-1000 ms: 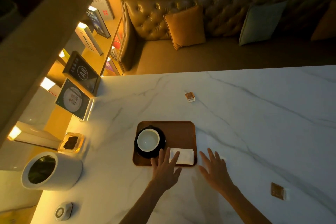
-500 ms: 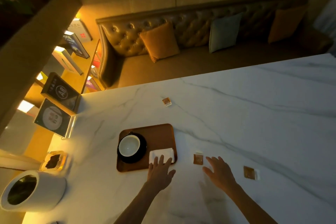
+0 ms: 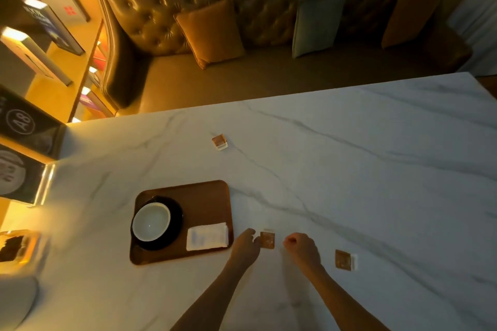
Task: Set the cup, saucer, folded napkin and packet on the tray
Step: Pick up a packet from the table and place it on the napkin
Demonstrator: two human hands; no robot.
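A brown wooden tray (image 3: 204, 196) lies on the marble table. At its left end a white cup (image 3: 151, 221) stands on a black saucer (image 3: 176, 226), and a folded white napkin (image 3: 207, 236) lies in its near right corner. Just right of the tray, a small brown packet (image 3: 267, 240) lies flat on the table between my hands. My left hand (image 3: 244, 246) has bent fingers whose tips reach the packet's left edge; I cannot tell whether they pinch it. My right hand (image 3: 302, 248) is curled and holds nothing, a short gap to the right of the packet.
A second brown packet (image 3: 344, 259) lies to the right of my right hand, and a third (image 3: 219, 141) lies farther back on the table. Sign stands (image 3: 24, 126) line the left edge. A tufted sofa (image 3: 269, 67) with cushions runs behind the table.
My left hand left the napkin and moved right to the packet. My right hand drew its spread fingers into a curl. The view shifted and now shows more of the table's right side.
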